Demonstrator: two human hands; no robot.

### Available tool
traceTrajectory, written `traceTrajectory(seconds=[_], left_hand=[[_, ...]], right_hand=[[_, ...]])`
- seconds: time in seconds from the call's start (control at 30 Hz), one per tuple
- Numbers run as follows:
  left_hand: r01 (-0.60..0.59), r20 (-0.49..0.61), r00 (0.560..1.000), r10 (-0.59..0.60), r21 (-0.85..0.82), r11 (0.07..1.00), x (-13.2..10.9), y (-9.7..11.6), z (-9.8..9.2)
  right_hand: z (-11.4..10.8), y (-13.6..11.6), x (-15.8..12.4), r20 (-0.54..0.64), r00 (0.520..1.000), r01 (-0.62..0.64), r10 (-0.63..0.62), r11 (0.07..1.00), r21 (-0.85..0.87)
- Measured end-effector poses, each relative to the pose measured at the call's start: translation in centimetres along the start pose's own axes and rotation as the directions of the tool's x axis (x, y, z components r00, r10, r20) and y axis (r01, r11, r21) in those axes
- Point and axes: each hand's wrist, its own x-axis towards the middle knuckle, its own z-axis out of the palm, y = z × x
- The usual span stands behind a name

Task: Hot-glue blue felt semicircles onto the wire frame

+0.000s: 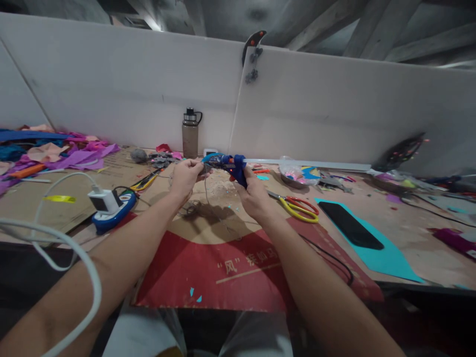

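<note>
My right hand (255,199) is wrapped round the handle of a blue hot glue gun (238,162). A long whitish glue stick (312,163) juts from the gun's back end toward the right. Pinched in the fingertips of my left hand (185,177) is a small blue piece (210,157), whose exact kind I cannot make out. The gun's front end points at that piece, and whether they touch is unclear. Beneath the hands, thin grey string (189,208) lies loosely coiled on a red and tan cardboard sheet (253,282).
Yellow-and-red-handled scissors (300,208) and a black phone (349,225) on turquoise sheet lie at right. At left are a blue power strip (113,214) with a white charger, a white cable (92,277) and coloured scraps (70,153). A bottle (190,136) stands behind.
</note>
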Motion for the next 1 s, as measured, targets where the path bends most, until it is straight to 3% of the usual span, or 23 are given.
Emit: traceTrajectory(seconds=[1.0], left_hand=[[-0.04,0.005,0.999,0.041,-0.044,0.998,0.51,-0.26,-0.64]], right_hand=[[-0.18,-0.13,-0.2,-0.019,1.0,-0.004,0.003,0.998,-0.057]])
